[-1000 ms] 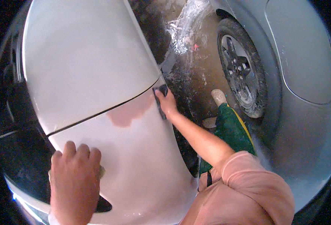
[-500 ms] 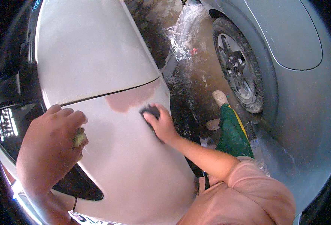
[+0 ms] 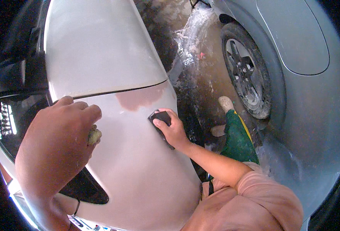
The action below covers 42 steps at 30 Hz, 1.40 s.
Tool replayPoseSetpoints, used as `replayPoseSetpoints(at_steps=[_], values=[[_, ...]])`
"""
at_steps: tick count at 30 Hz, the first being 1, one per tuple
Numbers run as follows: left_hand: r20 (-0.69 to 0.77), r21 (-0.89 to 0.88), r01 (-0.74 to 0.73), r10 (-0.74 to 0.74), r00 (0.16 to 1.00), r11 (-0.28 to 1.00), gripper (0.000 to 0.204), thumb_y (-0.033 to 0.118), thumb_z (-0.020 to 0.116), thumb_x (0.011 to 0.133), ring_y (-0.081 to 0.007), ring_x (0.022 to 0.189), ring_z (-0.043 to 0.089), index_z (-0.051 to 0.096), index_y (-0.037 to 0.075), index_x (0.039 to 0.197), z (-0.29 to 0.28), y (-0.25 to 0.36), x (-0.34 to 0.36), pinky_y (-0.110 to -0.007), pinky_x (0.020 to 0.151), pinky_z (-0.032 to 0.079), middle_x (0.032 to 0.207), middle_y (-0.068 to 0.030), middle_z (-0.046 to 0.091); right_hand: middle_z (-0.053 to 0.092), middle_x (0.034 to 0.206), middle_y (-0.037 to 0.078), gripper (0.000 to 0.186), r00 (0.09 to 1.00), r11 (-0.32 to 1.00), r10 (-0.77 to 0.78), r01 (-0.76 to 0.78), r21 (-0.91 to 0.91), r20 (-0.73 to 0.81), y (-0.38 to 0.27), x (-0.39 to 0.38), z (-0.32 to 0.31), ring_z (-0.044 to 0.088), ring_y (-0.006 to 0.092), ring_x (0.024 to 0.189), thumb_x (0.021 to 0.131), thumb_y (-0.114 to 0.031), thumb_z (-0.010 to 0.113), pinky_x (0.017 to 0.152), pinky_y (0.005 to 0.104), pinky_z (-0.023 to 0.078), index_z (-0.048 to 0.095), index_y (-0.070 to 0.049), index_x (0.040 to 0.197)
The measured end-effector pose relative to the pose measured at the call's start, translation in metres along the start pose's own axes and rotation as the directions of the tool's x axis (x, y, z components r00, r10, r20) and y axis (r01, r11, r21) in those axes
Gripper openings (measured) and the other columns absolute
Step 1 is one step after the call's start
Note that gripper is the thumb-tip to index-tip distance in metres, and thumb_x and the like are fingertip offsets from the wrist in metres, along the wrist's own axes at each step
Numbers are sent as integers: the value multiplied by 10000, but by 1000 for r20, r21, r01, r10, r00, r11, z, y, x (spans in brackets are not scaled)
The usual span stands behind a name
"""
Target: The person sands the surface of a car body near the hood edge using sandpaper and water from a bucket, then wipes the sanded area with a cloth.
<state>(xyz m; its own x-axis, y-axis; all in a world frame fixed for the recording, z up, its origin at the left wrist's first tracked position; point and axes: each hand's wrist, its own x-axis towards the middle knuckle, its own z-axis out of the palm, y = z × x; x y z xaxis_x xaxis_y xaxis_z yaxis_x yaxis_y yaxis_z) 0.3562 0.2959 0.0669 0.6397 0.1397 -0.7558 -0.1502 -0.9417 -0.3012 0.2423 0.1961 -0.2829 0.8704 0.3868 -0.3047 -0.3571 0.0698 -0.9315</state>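
My right hand [image 3: 173,129] grips a black sanding block [image 3: 162,118], which lies against the white car's rear side panel [image 3: 139,165]. Just above it, along the panel gap, is a matte pinkish-brown patch [image 3: 141,98] with a soft, uneven edge. Closer to the camera, my left hand [image 3: 56,142] is curled round a yellowish sponge [image 3: 94,135], only part of which shows between thumb and fingers. That hand hangs above the panel beside the dark side window; whether it touches the car cannot be told.
A grey-blue car [image 3: 308,107] with a dusty wheel [image 3: 247,71] stands on the right. Between the cars lies wet, white-streaked floor [image 3: 197,42]. My legs in green trousers [image 3: 237,134] and pale clogs [image 3: 225,103] are there. The white car's door [image 3: 100,42] extends farther off.
My right hand and the block have slid slightly down, away from the pinkish patch. The whole view has shifted a little. My left hand keeps its hold on the sponge.
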Motion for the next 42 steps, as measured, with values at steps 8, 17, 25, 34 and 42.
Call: replayPoseSetpoints(at_steps=[8, 17, 25, 34, 42], values=[[-40, 7, -48, 48, 998, 999, 322, 120, 793, 721, -317, 1015, 627, 654, 61, 1005, 3, 4, 4, -420, 856, 541, 986, -96, 683, 646, 1097, 212, 376, 999, 995, 38, -40, 96, 18, -14, 37, 0, 608, 356, 1080, 911, -294, 699, 972, 428, 461, 639, 13, 1120], [54, 19, -80, 78, 995, 997, 283, 135, 751, 754, -332, 1018, 651, 672, 77, 1020, -2, 0, 13, -427, 880, 540, 994, -120, 694, 651, 1109, 252, 424, 997, 997, -68, 69, 22, -29, -16, 70, 9, 599, 406, 1094, 916, -312, 688, 981, 450, 455, 633, 38, 1149], [-73, -113, -293, 286, 956, 950, 319, 137, 716, 786, -351, 982, 668, 685, 81, 1099, 12, -2, 35, -439, 875, 544, 1014, -151, 703, 641, 1196, 173, 431, 993, 986, 94, -83, -146, 72, -12, -29, -46, 617, 317, 1117, 916, -306, 713, 1027, 398, 448, 623, 4, 1202], [-272, -700, -317, 172, 947, 640, 846, 513, 892, 707, -314, 1069, 688, 567, -19, 1278, 9, 17, 28, -408, 929, 529, 1110, -224, 698, 571, 1296, 137, 380, 886, 763, -439, 454, 460, -147, -217, 35, -42, 556, 206, 1165, 960, -192, 689, 1056, 379, 420, 542, -26, 1269], [-325, -788, -269, -3, 946, 554, 753, 362, 888, 762, -182, 1040, 632, 540, -14, 1314, 0, 2, 28, -332, 926, 513, 1105, -121, 682, 363, 1588, 131, 836, 901, 594, -402, 395, 701, -167, -205, 47, -31, 335, 290, 1470, 1030, -673, 157, 1222, 461, 230, 300, -34, 1550]])
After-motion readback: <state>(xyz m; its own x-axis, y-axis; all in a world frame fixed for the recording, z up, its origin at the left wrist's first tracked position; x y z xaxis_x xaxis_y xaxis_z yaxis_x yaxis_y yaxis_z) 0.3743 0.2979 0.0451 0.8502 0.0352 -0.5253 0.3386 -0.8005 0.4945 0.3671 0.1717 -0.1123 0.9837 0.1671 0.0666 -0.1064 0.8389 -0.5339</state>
